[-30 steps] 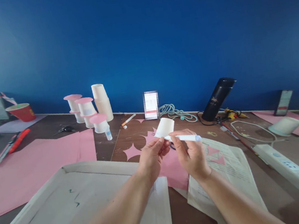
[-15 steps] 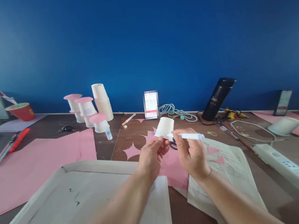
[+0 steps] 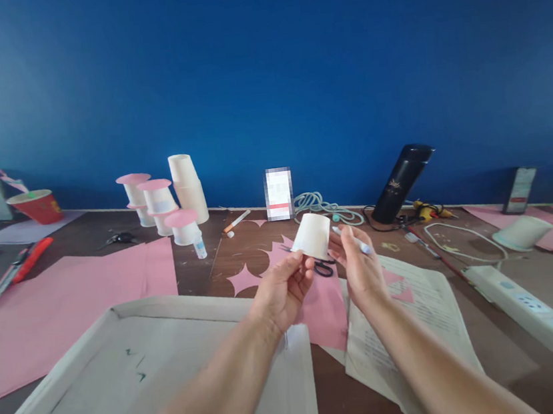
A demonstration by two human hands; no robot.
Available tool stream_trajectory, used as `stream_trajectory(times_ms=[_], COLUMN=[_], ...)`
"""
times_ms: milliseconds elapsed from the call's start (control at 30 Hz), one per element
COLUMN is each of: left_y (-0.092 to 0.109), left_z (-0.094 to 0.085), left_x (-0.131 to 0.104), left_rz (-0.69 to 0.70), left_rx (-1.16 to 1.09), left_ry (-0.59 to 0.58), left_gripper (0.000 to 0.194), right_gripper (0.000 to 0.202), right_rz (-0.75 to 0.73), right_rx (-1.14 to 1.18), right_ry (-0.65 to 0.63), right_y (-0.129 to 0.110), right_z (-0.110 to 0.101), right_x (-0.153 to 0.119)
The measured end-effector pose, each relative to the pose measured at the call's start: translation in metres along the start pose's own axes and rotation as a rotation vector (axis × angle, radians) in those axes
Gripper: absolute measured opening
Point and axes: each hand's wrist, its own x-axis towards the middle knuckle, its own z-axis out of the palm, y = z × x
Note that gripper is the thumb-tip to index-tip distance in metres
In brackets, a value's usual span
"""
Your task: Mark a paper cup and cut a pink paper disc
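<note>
My left hand [image 3: 286, 286] pinches the rim of a white paper cup [image 3: 312, 236], held base-up and slightly tilted above the table. Close to the cup's right side, my right hand [image 3: 361, 260] holds a white glue pen [image 3: 363, 246], its tip pointing up and left. Black-handled scissors [image 3: 323, 268] lie below the cup, partly hidden by it, on pink paper [image 3: 322, 309]. To the left, white cups with pink paper discs [image 3: 159, 198] are stacked, and a small clear-and-blue cap [image 3: 200, 245] rests against the front one.
A tall stack of white cups [image 3: 190, 194] stands at the back. A white box lid [image 3: 176, 374] fills the front left. A box cutter [image 3: 22, 268] lies on pink sheets [image 3: 81, 298]. On the right are a black flask [image 3: 399, 185], a printed sheet [image 3: 422, 323] and a power strip [image 3: 536, 309].
The cup has been turned more upright, showing its outer wall. My right hand has drawn away to the right, and the pen has swung from lying level near the cup to slanting in my fingers.
</note>
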Motion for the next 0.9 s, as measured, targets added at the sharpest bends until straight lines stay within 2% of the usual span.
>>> stream_trajectory(times_ms=[67, 200, 367, 533, 600, 700, 767, 900], left_y=[-0.001, -0.003, -0.006, -0.008, -0.008, -0.007, -0.006, -0.007], left_z=[0.0, -0.002, -0.001, 0.001, 0.0, -0.002, -0.003, -0.006], left_x=[-0.001, 0.0, -0.001, -0.002, -0.002, 0.001, 0.003, 0.007], left_rz=[-0.03, -0.04, -0.014, -0.003, 0.02, 0.054, 0.081, 0.129], left_rx=[0.015, 0.027, 0.073, 0.115, 0.108, 0.089, 0.067, 0.031], left_ry=[-0.029, -0.044, -0.062, -0.068, -0.042, 0.004, 0.02, 0.028], left_gripper=[0.007, 0.008, 0.009, 0.008, 0.008, 0.007, 0.007, 0.006], right_gripper=[0.052, 0.061, 0.062, 0.05, 0.045, 0.036, 0.031, 0.02], right_rz=[0.099, 0.158, 0.15, 0.106, -0.019, -0.361, -0.502, -0.681], right_rx=[0.01, 0.059, 0.065, -0.05, -0.143, -0.183, -0.21, -0.379], right_ry=[-0.076, -0.155, -0.125, -0.092, -0.002, 0.091, 0.024, -0.157], right_y=[0.008, 0.013, 0.013, 0.014, 0.008, -0.005, -0.013, -0.024], right_z=[-0.001, -0.001, 0.0, -0.001, -0.001, -0.001, -0.002, -0.004], right_x=[0.003, 0.002, 0.001, 0.001, 0.0, -0.005, -0.012, -0.023])
